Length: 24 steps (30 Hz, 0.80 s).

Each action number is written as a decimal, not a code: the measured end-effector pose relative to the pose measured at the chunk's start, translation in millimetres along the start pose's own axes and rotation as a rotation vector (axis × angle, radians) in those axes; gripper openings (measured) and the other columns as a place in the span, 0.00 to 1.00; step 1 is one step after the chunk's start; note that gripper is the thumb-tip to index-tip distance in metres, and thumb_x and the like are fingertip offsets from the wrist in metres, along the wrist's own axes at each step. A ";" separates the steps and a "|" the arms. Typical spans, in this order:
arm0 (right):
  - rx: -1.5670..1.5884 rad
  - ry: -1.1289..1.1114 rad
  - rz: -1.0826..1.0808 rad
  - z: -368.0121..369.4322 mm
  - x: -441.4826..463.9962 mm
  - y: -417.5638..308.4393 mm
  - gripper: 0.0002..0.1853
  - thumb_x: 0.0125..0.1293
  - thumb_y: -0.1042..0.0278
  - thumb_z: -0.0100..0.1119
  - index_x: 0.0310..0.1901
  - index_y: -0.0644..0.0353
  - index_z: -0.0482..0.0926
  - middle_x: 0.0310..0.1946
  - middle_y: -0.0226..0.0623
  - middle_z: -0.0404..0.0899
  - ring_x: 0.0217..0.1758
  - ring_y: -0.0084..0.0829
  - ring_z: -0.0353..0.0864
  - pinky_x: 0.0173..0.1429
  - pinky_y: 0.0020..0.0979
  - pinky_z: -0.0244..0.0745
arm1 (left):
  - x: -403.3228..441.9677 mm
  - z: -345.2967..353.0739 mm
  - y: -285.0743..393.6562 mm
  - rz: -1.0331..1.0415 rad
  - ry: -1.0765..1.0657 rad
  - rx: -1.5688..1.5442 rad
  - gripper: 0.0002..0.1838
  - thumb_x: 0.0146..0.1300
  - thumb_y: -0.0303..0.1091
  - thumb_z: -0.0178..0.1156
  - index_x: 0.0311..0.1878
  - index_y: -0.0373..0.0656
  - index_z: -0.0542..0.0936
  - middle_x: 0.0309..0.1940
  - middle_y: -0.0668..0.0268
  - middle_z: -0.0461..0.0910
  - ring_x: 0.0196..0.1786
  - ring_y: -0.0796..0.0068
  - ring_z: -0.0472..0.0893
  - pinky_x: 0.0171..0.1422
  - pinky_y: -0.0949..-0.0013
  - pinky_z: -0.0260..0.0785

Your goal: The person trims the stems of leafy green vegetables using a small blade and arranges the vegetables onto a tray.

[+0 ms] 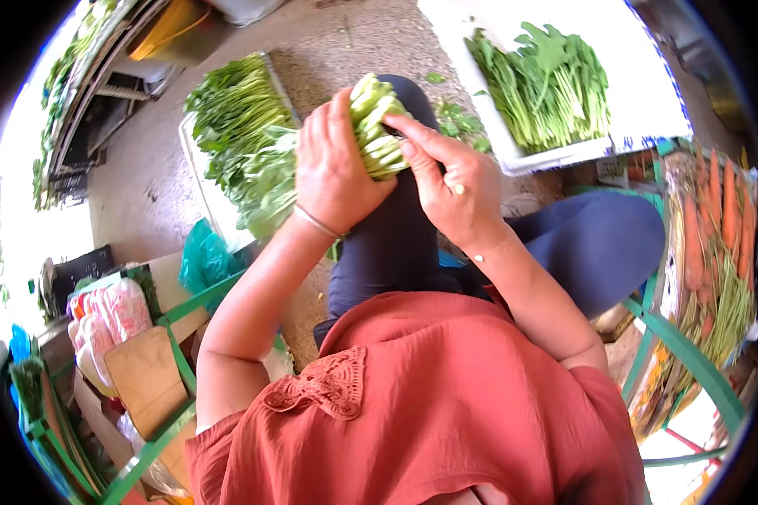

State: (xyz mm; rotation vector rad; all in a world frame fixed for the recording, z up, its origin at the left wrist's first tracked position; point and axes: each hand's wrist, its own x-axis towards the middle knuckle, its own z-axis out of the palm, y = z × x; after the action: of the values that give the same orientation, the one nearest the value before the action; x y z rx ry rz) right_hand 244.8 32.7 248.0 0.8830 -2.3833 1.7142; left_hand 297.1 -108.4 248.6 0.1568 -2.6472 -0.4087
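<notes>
My left hand (335,164) is wrapped around a bunch of leafy greens (375,114) above my knee. The bunch's pale stem ends point right, and its leaves hang to the left. At those stem ends is my right hand (461,189), its index finger and thumb touching the stems and its other fingers curled in. Something small and dark shows by the index fingertip, but I cannot make out what it is. Pale stem bits stick to the back of this hand and the wrist.
Bundled greens (240,109) lie on a white tray to the left. More greens (556,88) rest on a white surface at upper right. Carrots (716,219) with stalks stand at the right edge, beside a green metal frame (691,358). Loose leaves (459,122) litter the floor.
</notes>
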 end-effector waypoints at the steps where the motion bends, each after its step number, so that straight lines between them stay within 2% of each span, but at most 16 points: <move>1: -0.031 0.027 -0.031 4.7 0.6 2.7 0.11 0.62 0.63 0.56 0.46 0.42 0.81 0.23 0.32 0.79 0.23 0.34 0.78 0.25 0.31 0.72 | 0.9 0.2 0.3 -0.011 -0.003 -0.016 0.48 0.34 0.37 0.69 0.62 0.36 0.59 0.48 0.51 0.67 0.53 0.51 0.69 0.60 0.56 0.60; 2: -0.022 0.026 -0.042 6.5 -0.1 1.3 0.11 0.62 0.63 0.56 0.46 0.42 0.81 0.23 0.32 0.79 0.23 0.34 0.78 0.25 0.31 0.72 | 0.9 0.8 -0.7 -0.012 -0.005 -0.023 0.48 0.34 0.37 0.69 0.62 0.36 0.58 0.48 0.51 0.67 0.53 0.51 0.69 0.60 0.56 0.60; 4: -0.185 -0.007 0.005 4.1 -3.7 -7.1 0.13 0.63 0.70 0.56 0.49 0.47 0.81 0.27 0.38 0.80 0.25 0.34 0.79 0.29 0.30 0.71 | 0.8 -1.1 -1.9 -0.021 -0.023 -0.022 0.48 0.35 0.37 0.69 0.62 0.36 0.58 0.48 0.51 0.67 0.52 0.51 0.69 0.60 0.55 0.59; 5: -0.213 0.037 -0.018 7.5 -5.3 -7.1 0.13 0.62 0.69 0.57 0.48 0.45 0.81 0.21 0.34 0.75 0.20 0.33 0.74 0.26 0.31 0.68 | 0.7 -1.3 -1.9 -0.018 -0.023 -0.025 0.48 0.35 0.37 0.69 0.62 0.36 0.58 0.48 0.51 0.67 0.52 0.51 0.69 0.60 0.55 0.59; 8: -0.264 0.057 0.001 10.6 -5.3 -10.9 0.14 0.62 0.69 0.57 0.48 0.43 0.81 0.19 0.33 0.74 0.20 0.32 0.73 0.25 0.31 0.67 | 0.4 -2.4 -2.7 -0.042 -0.016 -0.029 0.47 0.35 0.38 0.69 0.62 0.37 0.58 0.48 0.51 0.67 0.52 0.51 0.69 0.59 0.55 0.60; 10: -0.282 0.076 -0.006 14.0 -5.3 -6.9 0.14 0.62 0.69 0.57 0.48 0.43 0.81 0.20 0.33 0.74 0.20 0.32 0.73 0.25 0.32 0.67 | 1.8 -2.1 -2.3 -0.045 -0.008 -0.017 0.47 0.35 0.38 0.69 0.62 0.36 0.59 0.48 0.51 0.67 0.51 0.52 0.69 0.58 0.55 0.60; 12: -0.292 0.148 -0.031 16.3 -4.5 -0.5 0.13 0.60 0.61 0.58 0.47 0.37 0.81 0.16 0.29 0.69 0.16 0.33 0.73 0.19 0.33 0.66 | 2.8 -2.3 -1.0 -0.044 -0.015 -0.027 0.47 0.35 0.38 0.69 0.62 0.36 0.59 0.48 0.51 0.68 0.51 0.52 0.69 0.57 0.56 0.60; 13: -0.296 0.150 -0.037 15.6 -3.9 1.1 0.13 0.60 0.61 0.58 0.47 0.37 0.81 0.16 0.29 0.69 0.16 0.33 0.73 0.19 0.33 0.66 | 4.0 -2.2 -1.0 -0.043 -0.026 -0.032 0.46 0.35 0.38 0.68 0.61 0.36 0.59 0.48 0.52 0.68 0.51 0.52 0.69 0.57 0.56 0.61; 16: -0.273 0.168 -0.065 7.5 -1.5 11.4 0.12 0.62 0.61 0.57 0.47 0.39 0.81 0.19 0.31 0.74 0.17 0.33 0.73 0.20 0.31 0.66 | 7.4 -3.3 2.9 -0.052 -0.070 -0.025 0.46 0.38 0.41 0.69 0.62 0.35 0.59 0.48 0.51 0.69 0.51 0.51 0.70 0.57 0.55 0.62; 18: -0.314 0.244 0.164 -9.4 7.2 32.6 0.13 0.65 0.60 0.53 0.50 0.43 0.80 0.22 0.30 0.80 0.15 0.25 0.71 0.19 0.28 0.65 | 5.3 -9.6 5.1 -0.078 -0.133 -0.019 0.47 0.34 0.37 0.69 0.62 0.35 0.59 0.49 0.50 0.68 0.53 0.50 0.69 0.59 0.55 0.61; 20: 0.017 0.205 0.451 -57.1 26.6 49.2 0.15 0.68 0.58 0.50 0.54 0.46 0.78 0.22 0.25 0.80 0.14 0.17 0.65 0.19 0.24 0.61 | -1.2 -9.8 -1.9 -0.072 -0.072 -0.073 0.51 0.30 0.36 0.71 0.62 0.37 0.58 0.49 0.51 0.66 0.54 0.50 0.68 0.60 0.55 0.60; 21: 0.002 0.113 0.434 -60.6 24.8 46.4 0.17 0.69 0.57 0.49 0.57 0.46 0.75 0.18 0.21 0.75 0.15 0.13 0.61 0.19 0.22 0.57 | -1.7 -9.1 -6.4 -0.059 -0.069 -0.088 0.52 0.29 0.35 0.72 0.62 0.37 0.58 0.49 0.50 0.66 0.54 0.49 0.67 0.61 0.54 0.59; 22: -0.113 -0.007 0.434 -60.6 18.8 50.0 0.17 0.69 0.55 0.49 0.56 0.46 0.76 0.16 0.23 0.73 0.15 0.15 0.61 0.20 0.24 0.57 | -2.0 -9.7 -11.6 -0.042 -0.059 -0.100 0.51 0.29 0.35 0.71 0.62 0.36 0.58 0.49 0.51 0.67 0.53 0.50 0.68 0.60 0.55 0.60; 24: -0.123 -0.052 0.467 -49.6 6.7 52.5 0.18 0.68 0.51 0.50 0.55 0.46 0.77 0.13 0.26 0.69 0.16 0.16 0.61 0.22 0.25 0.58 | 0.8 -10.9 -20.0 -0.060 -0.087 -0.212 0.50 0.30 0.34 0.70 0.62 0.35 0.58 0.49 0.51 0.68 0.52 0.51 0.70 0.59 0.57 0.62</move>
State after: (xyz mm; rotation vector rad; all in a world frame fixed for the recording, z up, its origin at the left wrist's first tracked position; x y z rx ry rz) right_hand 200.5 85.2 224.6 0.3745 -2.8631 1.6610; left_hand 302.2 -130.4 252.0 0.1537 -2.6667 -0.7275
